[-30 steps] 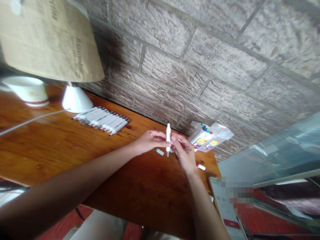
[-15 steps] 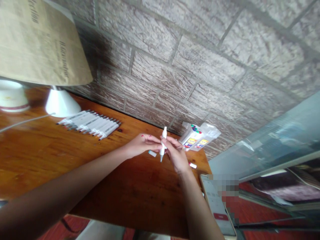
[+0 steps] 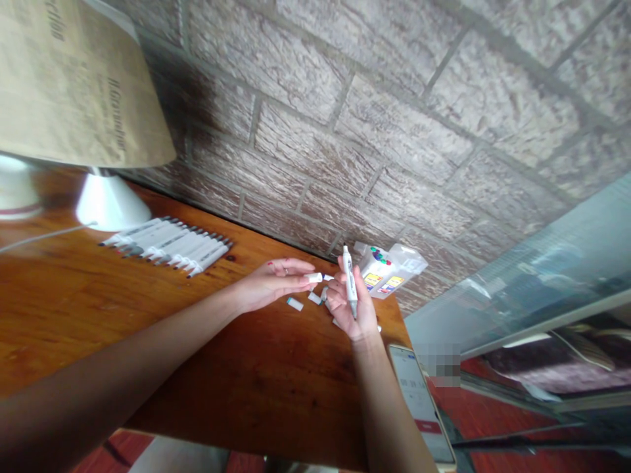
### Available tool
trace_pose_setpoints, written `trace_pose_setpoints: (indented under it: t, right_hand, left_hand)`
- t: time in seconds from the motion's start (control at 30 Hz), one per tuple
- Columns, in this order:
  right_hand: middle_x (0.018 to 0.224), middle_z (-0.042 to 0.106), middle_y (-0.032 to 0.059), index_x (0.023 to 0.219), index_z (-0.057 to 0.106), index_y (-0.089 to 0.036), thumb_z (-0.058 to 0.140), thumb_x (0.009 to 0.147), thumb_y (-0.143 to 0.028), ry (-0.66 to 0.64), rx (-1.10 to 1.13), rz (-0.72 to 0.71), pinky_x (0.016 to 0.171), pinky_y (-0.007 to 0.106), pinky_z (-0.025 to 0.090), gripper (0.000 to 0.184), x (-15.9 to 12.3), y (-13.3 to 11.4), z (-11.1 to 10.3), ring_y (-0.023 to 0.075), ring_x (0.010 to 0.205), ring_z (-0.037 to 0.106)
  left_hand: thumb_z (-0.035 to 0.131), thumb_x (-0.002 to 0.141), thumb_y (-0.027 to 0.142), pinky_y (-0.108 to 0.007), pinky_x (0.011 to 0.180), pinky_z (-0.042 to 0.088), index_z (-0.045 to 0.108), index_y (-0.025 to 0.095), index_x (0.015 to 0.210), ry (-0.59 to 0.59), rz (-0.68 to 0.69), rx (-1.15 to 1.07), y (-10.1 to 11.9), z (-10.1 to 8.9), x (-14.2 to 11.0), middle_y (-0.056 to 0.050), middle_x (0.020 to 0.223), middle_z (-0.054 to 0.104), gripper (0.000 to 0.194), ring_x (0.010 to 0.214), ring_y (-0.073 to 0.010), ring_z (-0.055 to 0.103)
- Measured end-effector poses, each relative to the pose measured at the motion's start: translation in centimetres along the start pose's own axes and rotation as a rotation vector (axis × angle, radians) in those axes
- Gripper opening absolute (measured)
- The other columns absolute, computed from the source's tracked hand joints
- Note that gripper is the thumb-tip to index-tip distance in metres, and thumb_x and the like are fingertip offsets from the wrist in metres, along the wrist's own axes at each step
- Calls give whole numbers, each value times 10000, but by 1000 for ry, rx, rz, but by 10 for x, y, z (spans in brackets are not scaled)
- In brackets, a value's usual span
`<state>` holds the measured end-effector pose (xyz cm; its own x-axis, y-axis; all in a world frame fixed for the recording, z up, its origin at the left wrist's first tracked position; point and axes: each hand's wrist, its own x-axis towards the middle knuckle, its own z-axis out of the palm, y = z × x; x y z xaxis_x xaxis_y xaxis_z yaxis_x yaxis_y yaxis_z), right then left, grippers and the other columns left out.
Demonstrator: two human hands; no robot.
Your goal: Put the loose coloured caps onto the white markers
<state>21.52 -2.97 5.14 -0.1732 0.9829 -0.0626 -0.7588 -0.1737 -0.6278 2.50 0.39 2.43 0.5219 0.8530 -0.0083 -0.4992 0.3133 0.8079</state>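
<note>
Between the thumb and fingers of my left hand (image 3: 271, 284) is a small white marker cap (image 3: 313, 278). A white marker (image 3: 350, 279) with a grey lower end lies across the fingers of my right hand (image 3: 357, 305), its dark upper tip bare and pointing up. The two hands are apart, held over the table. Several loose caps, among them a white cap with a teal end (image 3: 295, 304), lie on the wood below and between my hands.
Several markers (image 3: 167, 244) lie in a row on the wooden table (image 3: 236, 374), beside the lamp base (image 3: 111, 202). A clear plastic marker case (image 3: 387, 272) stands near the brick wall (image 3: 296, 151). A phone (image 3: 421, 404) rests at the right edge.
The cap has come off the marker's upper end and is in my left hand. My right hand has moved right with the marker, turning palm up. The view has shifted right.
</note>
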Motion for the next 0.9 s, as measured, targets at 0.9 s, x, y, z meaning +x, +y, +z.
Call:
trace_pose_setpoints:
  t: [0.9]
  right_hand:
    - [476,345,-100,814,562,-172,622,847,-664,496,-790,-711,417,194,203,496,1,2,-5,43,422,282]
  left_hand:
    - [839,768,345,-304,930,572,727,132,1085,-225,56,282,-3,-5,1,-124,1129,754,398,1007,-204,741]
